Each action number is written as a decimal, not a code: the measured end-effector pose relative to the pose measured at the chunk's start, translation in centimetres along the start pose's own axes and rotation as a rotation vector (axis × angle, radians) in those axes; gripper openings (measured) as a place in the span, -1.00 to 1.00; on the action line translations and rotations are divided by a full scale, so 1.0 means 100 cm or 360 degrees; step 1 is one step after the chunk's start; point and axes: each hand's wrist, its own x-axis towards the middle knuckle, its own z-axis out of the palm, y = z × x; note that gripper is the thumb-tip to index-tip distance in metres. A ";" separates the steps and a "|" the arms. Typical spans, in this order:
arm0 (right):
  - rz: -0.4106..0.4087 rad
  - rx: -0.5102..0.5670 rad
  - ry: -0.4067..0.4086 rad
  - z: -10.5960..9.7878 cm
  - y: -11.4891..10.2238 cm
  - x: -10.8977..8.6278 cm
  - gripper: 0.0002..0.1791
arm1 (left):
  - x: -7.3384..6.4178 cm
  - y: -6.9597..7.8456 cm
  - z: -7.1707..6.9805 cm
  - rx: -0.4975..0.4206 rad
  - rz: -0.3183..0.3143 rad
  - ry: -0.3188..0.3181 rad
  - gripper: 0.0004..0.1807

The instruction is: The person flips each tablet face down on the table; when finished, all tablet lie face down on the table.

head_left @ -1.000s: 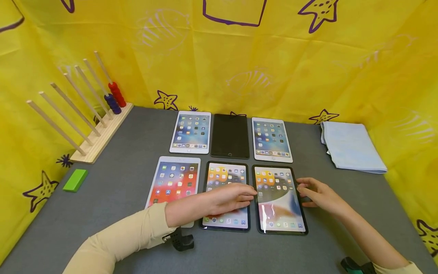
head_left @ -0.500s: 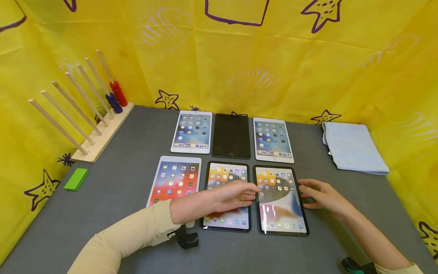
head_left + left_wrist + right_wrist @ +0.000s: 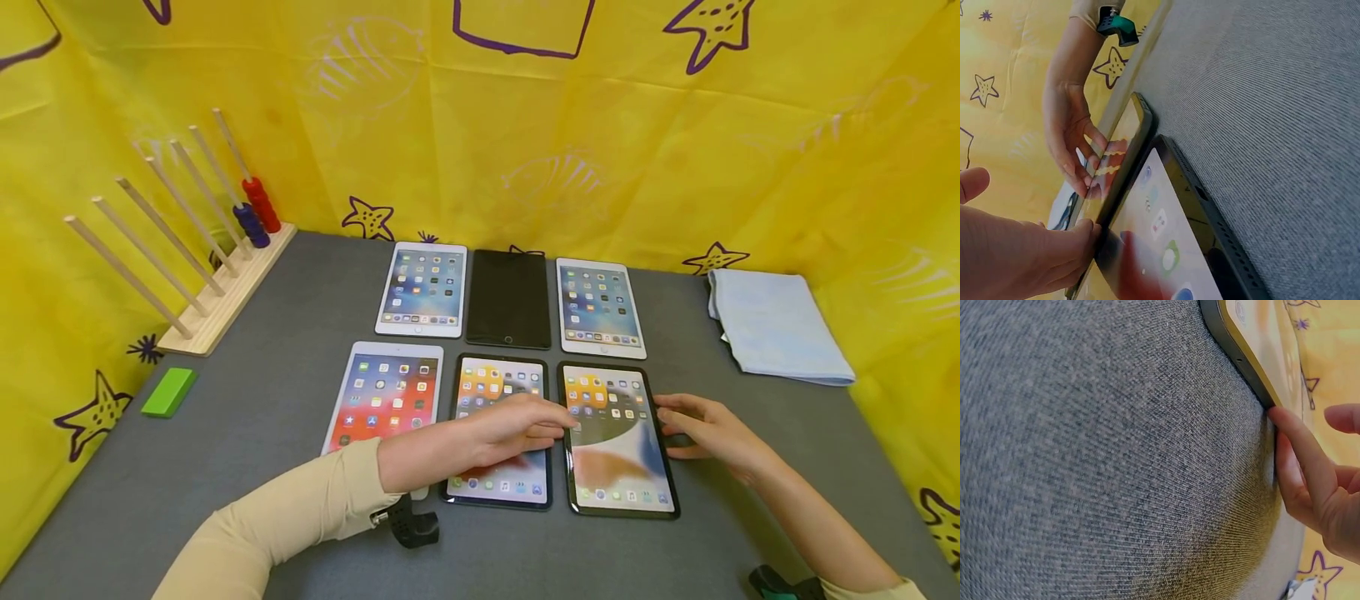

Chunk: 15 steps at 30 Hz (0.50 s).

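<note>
A black-framed tablet (image 3: pixel 621 467) with a lit home screen lies at the right end of the front row, between my two hands. My left hand (image 3: pixel 517 425) reaches across the middle black-framed tablet (image 3: pixel 495 492), its fingertips over the right tablet's left edge. In the left wrist view, the left thumb (image 3: pixel 972 184) stands apart from the fingers. My right hand (image 3: pixel 708 433) touches the right tablet's right edge with its fingertips. Its thumb side is lifted away from the frame in the right wrist view. A white tablet (image 3: pixel 386 392) is partly hidden under my left forearm.
Behind lie two white tablets, a left one (image 3: pixel 422 287) and a right one (image 3: pixel 600 308), with a dark-screened tablet (image 3: pixel 508 296) between them. A folded blue cloth (image 3: pixel 776 325) is at right. A wooden peg abacus (image 3: pixel 225 292) and green block (image 3: pixel 169 392) stand left.
My left hand has moved slightly right, its fingertips further over the right tablet's edge. The white glare on that tablet's screen has gone. My right hand stays at its edge.
</note>
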 end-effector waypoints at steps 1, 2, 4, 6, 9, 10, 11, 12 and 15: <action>-0.0001 0.0000 0.0003 0.000 0.000 0.000 -0.39 | 0.000 0.000 0.000 -0.0001 0.0005 0.0002 -0.63; -0.0002 -0.0001 0.0005 0.000 0.000 0.000 -0.39 | 0.000 0.000 0.000 -0.0003 0.0007 0.0009 -0.63; 0.0002 -0.0012 0.0009 0.001 0.000 0.000 -0.39 | 0.000 -0.001 -0.001 -0.0003 0.0018 0.0024 -0.60; 0.0012 -0.0037 0.0020 0.002 -0.001 0.000 -0.38 | -0.001 -0.002 -0.001 0.0000 0.0029 0.0055 -0.56; 0.0020 -0.0092 0.0048 0.004 -0.004 0.000 -0.38 | 0.001 -0.005 -0.001 0.0029 0.0054 0.0115 -0.50; 0.0019 -0.0111 0.0057 0.005 -0.005 0.000 -0.38 | 0.002 -0.006 -0.001 0.0037 0.0063 0.0136 -0.48; 0.0019 -0.0126 0.0068 0.005 -0.006 0.001 -0.39 | 0.003 -0.007 -0.001 0.0042 0.0070 0.0159 -0.48; 0.0017 -0.0133 0.0078 0.006 -0.007 0.001 -0.39 | 0.004 -0.008 -0.001 0.0045 0.0075 0.0182 -0.48; -0.0001 -0.0144 0.0087 0.009 -0.006 0.003 -0.40 | 0.005 -0.010 -0.001 0.0029 0.0105 0.0228 -0.45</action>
